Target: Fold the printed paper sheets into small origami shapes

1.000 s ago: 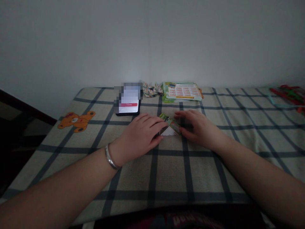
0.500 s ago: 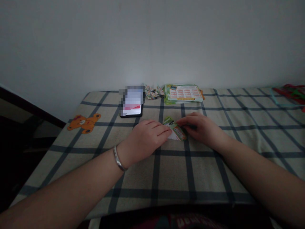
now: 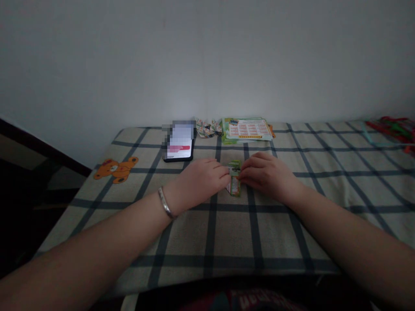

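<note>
A small folded paper (image 3: 234,185), green, white and orange with print on it, lies on the checked tablecloth (image 3: 184,229) between my hands. My left hand (image 3: 207,177), with a silver bangle at the wrist, has its fingers closed on the paper's left edge. From the other side, the bunched fingertips of my right hand (image 3: 266,175) pinch its right edge. Fingers hide part of the paper at both sides.
Behind my left hand lies a phone (image 3: 180,149) with a lit, partly blurred screen. Folded paper pieces (image 3: 209,128) and a stack of printed sheets (image 3: 248,129) sit by the wall. A bear-shaped picture (image 3: 116,169) is at left, red and green items (image 3: 394,129) far right.
The paper has turned so that its right edge stands nearly straight toward me. My right hand has shifted slightly left, closer to my left hand.
</note>
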The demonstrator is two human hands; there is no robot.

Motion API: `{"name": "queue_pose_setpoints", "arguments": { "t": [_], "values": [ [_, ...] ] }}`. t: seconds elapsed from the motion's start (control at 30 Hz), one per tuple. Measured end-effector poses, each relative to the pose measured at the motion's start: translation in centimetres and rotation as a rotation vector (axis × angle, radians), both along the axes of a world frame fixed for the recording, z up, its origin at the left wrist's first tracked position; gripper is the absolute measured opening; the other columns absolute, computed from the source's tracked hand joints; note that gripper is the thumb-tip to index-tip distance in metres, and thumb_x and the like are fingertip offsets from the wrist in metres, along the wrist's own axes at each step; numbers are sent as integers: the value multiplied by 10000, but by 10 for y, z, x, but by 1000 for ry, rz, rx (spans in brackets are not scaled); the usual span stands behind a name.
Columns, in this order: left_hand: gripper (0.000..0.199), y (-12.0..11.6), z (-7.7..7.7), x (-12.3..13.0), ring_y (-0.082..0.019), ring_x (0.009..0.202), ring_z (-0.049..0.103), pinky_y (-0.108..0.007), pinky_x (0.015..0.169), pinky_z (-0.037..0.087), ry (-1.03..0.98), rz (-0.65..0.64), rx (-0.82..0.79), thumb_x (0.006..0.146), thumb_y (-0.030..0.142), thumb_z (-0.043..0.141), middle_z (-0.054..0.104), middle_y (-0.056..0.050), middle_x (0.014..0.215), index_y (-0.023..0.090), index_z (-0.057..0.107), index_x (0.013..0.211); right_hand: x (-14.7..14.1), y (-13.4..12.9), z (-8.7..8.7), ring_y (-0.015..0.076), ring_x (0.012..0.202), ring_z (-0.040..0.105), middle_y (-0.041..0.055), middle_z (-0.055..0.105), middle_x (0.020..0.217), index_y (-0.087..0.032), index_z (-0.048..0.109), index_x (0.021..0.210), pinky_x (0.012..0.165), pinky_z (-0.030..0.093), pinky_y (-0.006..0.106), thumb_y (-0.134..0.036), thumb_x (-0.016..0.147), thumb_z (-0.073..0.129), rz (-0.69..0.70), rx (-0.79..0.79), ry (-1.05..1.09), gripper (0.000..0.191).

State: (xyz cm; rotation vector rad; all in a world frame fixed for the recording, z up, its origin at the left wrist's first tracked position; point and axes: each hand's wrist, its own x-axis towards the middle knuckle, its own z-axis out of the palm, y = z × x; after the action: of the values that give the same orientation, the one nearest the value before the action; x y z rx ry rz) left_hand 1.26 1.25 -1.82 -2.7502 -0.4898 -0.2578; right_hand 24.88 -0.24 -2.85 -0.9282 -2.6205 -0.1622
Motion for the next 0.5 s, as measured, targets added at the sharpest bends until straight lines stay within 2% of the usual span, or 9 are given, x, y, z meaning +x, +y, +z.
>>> {"name": "queue_pose_setpoints", "arguments": {
  "t": [0.1,0.17,0.23,0.3,0.4,0.5],
  "values": [
    [128,1,0,5,-214,881,620,-430,906,491,-16,95,40,935,154,528,675,-59,902,161,655,928,-2,1,0,213,927,602,60,715,975,-181,723,944,853,473,364,-268,957,528,11,-3,10,215],
    [153,-4,-1,7,-236,922,606,-501,979,440,-70,218,104,939,144,503,663,-73,912,154,654,918,-2,2,-1,218,967,607,59,718,1008,-183,718,998,870,476,366,-271,953,537,15,-6,19,206],
    [161,-12,-1,5,-223,843,600,-437,867,490,-57,242,60,941,150,493,646,-61,849,160,648,901,-1,2,-2,221,988,609,57,721,1027,-191,717,1028,877,478,370,-271,946,550,23,-8,20,202],
    [133,-18,-1,2,-228,845,598,-387,774,505,-51,266,-32,931,205,533,646,-68,872,160,652,893,-1,3,-3,226,999,607,51,726,1026,-197,720,1033,877,477,371,-274,946,551,32,-10,12,205],
    [173,-17,-2,-3,-227,931,604,-362,803,509,-87,238,-158,930,282,573,657,-81,970,148,673,972,-1,1,-3,227,988,605,36,735,992,-208,727,1021,857,472,360,-287,961,529,36,-2,0,222],
    [157,-9,-5,-7,-187,877,612,-319,780,504,-163,223,-217,935,256,578,666,-58,923,154,696,949,-4,-1,-1,218,919,608,42,737,951,-221,740,980,798,458,349,-289,971,510,6,49,-31,240]
  ]
}}
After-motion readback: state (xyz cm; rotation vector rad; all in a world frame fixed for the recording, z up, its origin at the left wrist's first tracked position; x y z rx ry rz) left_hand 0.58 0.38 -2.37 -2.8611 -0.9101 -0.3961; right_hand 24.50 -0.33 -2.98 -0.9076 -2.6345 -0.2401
